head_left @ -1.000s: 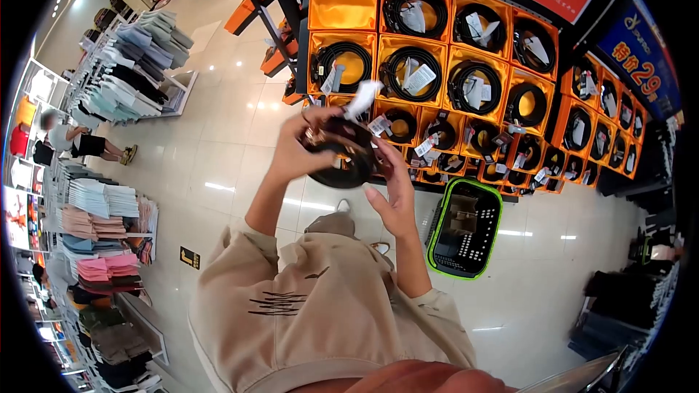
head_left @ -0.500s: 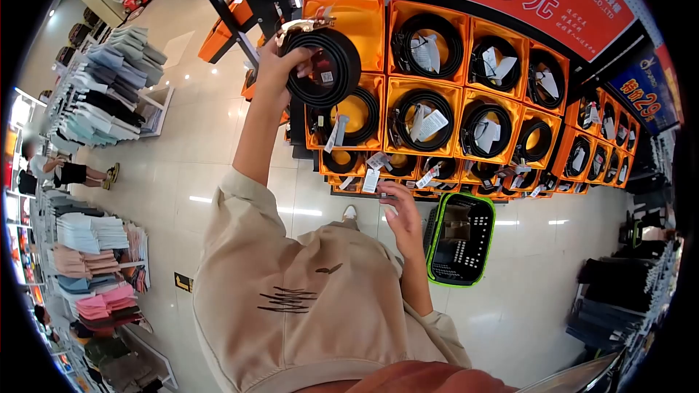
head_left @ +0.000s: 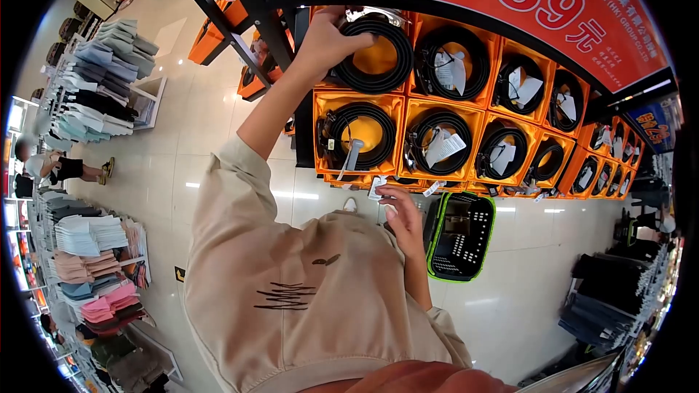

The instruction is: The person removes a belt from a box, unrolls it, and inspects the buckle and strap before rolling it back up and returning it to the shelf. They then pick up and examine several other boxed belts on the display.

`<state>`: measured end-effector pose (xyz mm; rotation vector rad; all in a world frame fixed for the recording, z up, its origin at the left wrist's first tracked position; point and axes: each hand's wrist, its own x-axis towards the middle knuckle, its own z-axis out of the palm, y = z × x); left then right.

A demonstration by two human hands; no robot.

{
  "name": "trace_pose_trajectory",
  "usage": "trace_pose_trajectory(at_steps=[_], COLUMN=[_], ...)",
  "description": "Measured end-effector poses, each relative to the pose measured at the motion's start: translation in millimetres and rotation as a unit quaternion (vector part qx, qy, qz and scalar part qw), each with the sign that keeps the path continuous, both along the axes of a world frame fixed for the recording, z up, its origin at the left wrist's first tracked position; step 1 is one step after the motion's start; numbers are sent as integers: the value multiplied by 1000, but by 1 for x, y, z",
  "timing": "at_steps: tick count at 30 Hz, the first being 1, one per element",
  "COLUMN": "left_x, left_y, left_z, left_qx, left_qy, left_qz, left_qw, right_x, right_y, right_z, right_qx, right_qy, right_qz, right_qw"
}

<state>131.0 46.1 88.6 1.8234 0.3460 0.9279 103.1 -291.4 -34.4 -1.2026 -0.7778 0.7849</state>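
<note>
My left hand (head_left: 329, 42) is closed on a coiled black belt (head_left: 403, 58), thumb over the coil's left side. Its shiny metal buckle (head_left: 377, 14) lies at the top, by my fingers. The coil sits in the top-left orange box, whose satin lining (head_left: 376, 60) shows through the ring. Straight below is another boxed coiled belt (head_left: 335, 135) with a hanging tag. My right hand (head_left: 403, 220) is held low in front of my body, fingers loosely bent and apart, nothing in them. A white price tag (head_left: 377, 188) hangs right by its fingertips.
Rows of boxed belts (head_left: 444, 131) run off to the right under a red price sign (head_left: 568, 7). A black basket with a green rim (head_left: 493, 240) stands on the floor. Clothes racks (head_left: 87, 236) line the left side, where a person (head_left: 62, 167) stands.
My left hand has carried the coiled belt up and right, into the top-left box that showed only its lining before. My right hand has barely moved. The view has shifted toward the shelf.
</note>
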Motion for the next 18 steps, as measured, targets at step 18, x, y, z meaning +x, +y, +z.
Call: trace_pose_trajectory(at_steps=[18], left_x=[-8], left_y=[-1], left_z=[15], left_qx=[378], left_qy=[192], left_qz=[132], left_qw=[896], right_x=[34], right_y=[-26], right_z=[9], right_qx=[-17], right_qy=[-46], right_qz=[24], right_qw=[999])
